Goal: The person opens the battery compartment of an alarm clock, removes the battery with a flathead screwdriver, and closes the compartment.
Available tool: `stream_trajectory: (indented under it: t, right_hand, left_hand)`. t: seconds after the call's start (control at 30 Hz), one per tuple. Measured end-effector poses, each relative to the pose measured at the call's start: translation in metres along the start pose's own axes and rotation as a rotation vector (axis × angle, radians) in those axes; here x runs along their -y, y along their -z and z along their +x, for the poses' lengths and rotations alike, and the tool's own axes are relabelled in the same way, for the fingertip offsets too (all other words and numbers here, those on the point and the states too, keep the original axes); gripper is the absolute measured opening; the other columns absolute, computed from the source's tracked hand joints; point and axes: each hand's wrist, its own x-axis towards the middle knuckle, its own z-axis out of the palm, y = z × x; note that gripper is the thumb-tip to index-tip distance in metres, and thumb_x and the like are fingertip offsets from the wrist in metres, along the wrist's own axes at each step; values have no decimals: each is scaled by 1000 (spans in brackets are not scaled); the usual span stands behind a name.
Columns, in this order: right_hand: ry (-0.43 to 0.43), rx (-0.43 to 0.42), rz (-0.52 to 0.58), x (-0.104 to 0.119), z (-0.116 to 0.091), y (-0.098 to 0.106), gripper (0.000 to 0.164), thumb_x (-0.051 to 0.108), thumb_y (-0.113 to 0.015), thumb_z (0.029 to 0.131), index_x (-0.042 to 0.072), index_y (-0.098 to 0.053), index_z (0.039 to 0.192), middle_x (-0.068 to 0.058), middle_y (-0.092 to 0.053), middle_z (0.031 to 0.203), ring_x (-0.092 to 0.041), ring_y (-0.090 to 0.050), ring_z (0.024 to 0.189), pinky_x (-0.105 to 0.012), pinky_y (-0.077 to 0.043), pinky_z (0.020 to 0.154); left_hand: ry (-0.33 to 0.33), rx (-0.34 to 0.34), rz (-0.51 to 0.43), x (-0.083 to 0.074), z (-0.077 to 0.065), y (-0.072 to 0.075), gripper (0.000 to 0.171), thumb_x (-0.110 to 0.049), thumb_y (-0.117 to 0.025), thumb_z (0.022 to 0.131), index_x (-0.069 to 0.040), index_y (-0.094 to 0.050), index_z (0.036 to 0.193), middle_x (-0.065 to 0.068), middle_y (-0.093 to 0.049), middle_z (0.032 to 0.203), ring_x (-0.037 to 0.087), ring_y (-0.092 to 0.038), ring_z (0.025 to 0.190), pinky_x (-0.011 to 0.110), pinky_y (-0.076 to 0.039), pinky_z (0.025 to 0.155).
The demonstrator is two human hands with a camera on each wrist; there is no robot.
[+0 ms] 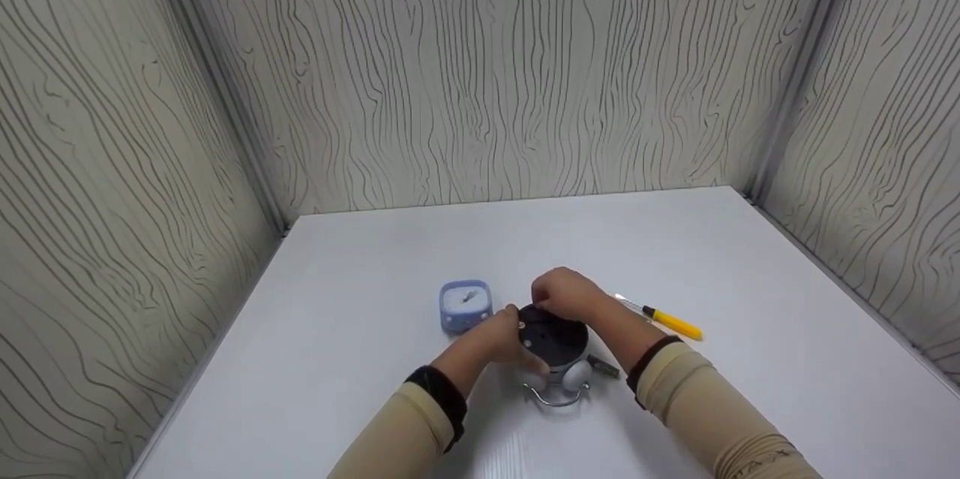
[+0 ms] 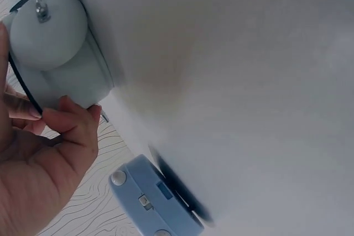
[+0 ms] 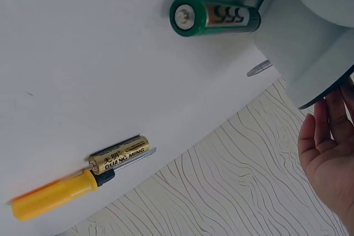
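A white twin-bell alarm clock lies face down, its black back turned up and its wire handle toward me. Gripping its left side is my left hand, with fingertips on the pale casing in the left wrist view. My right hand bends its fingers onto the far edge of the black back, and its fingertips meet the dark rim in the right wrist view. What lies under those fingers is hidden. Beside the bells, a green battery lies on the table.
A small blue square clock stands left of the alarm clock. To the right lies a screwdriver with a yellow handle, with a gold battery against its shaft. Wood-patterned panels rise around the white table.
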Motion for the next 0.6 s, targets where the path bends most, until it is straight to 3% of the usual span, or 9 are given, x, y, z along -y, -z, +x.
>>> stream_trajectory:
  t: [0.6]
  right_hand:
    - [-30, -17, -4, -4, 0, -2, 10, 13, -63, 83, 16, -68, 74, 8, -58, 67, -11, -54, 69, -31, -48, 68]
  left_hand:
    - [71, 24, -34, -2, -1, 0, 120, -49, -86, 49, 4, -26, 138, 13, -54, 113, 19, -51, 94, 35, -43, 89]
